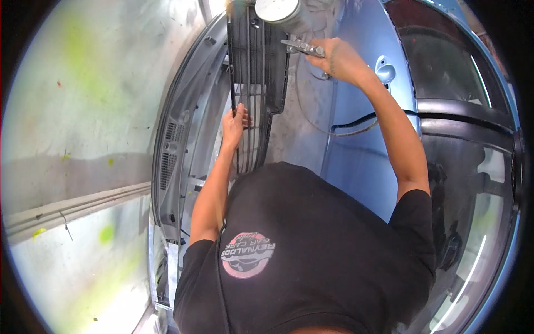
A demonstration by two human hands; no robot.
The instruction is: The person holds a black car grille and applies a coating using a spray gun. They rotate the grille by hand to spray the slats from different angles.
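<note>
My left hand [235, 127] is closed around the slim bars of a long black slatted car grille [259, 72], near its lower half. Up at the top, my right hand [342, 60] is wrapped around a metal spray gun [303, 48]. A pale round cup [277, 9] sits above the gun, whose front lies over the grille's right side. Part of the gun's handle is hidden by my fingers. A thin hose [356, 131] loops below my right hand and passes in front of the blue car.
Close on my right stands a light blue car [356, 178] with a door handle [385, 71] and dark windows. A large dark grey car bumper [177, 125] stands upright to the left. Beyond it is a pale wall [72, 128] with green paint marks.
</note>
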